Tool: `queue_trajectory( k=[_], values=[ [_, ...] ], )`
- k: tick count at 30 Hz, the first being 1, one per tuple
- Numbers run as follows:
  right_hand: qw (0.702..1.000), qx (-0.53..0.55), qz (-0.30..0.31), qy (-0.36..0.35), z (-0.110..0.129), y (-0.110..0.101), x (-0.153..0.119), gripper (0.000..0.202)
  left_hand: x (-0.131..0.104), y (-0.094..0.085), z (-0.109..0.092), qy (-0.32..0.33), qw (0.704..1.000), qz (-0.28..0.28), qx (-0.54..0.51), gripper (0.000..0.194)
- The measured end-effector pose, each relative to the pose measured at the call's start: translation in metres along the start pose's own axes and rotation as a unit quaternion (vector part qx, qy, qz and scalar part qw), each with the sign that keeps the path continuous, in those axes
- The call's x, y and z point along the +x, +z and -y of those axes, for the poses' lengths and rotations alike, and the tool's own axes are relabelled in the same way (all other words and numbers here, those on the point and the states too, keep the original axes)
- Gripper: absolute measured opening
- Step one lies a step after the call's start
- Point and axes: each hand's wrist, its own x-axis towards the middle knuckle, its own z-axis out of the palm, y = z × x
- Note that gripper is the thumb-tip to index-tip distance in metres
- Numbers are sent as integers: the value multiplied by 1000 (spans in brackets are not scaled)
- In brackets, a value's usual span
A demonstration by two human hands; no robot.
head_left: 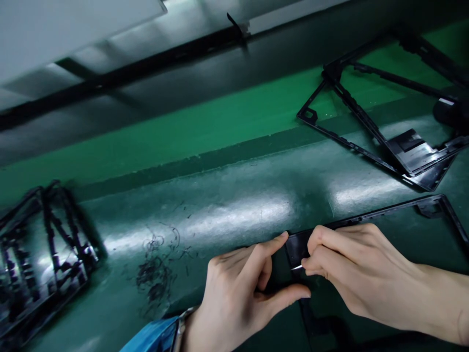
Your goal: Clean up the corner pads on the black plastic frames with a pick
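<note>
A black plastic frame (pixel 395 208) lies on the green table in front of me. My left hand (pixel 245 288) rests at its left corner, index fingertip on the corner and thumb stretched out along the frame's left side. In my right hand (pixel 351 264) a small blade (pixel 297 267) is pinched, its shiny tip pointing left at the inner edge of the frame's corner plate. Most of the blade's body is hidden by my fingers.
Black shavings (pixel 156 281) lie in a pile left of my hands. A stack of black frames (pixel 47 244) stands at the far left. More black frames (pixel 361 115) overlap at the back right. Behind the green surface (pixel 205 132) runs a dark rail (pixel 146 66).
</note>
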Motion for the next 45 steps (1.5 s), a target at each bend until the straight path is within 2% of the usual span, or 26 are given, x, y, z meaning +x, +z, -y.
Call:
queue_trajectory(
  k=[7,13,19,26,31,45],
  values=[
    [1000,8,-13,0,0,-1,1,36,0,-2,-1,1,1000,-1,5,59],
    [1000,3,5,0,1,0,1,34,1,-1,-1,2,1000,3,5,58],
    [1000,4,-19,-3,1,-1,2,36,0,-1,-2,0,1000,3,7,59],
    [1000,-4,-1,2,1,-1,0,34,0,-2,-2,2,1000,-1,5,59],
    [1000,3,-13,-2,0,0,0,35,-1,-1,-1,1,1000,0,5,59],
    [1000,-4,0,3,0,-1,-1,33,1,-2,-3,2,1000,2,6,59]
  ],
)
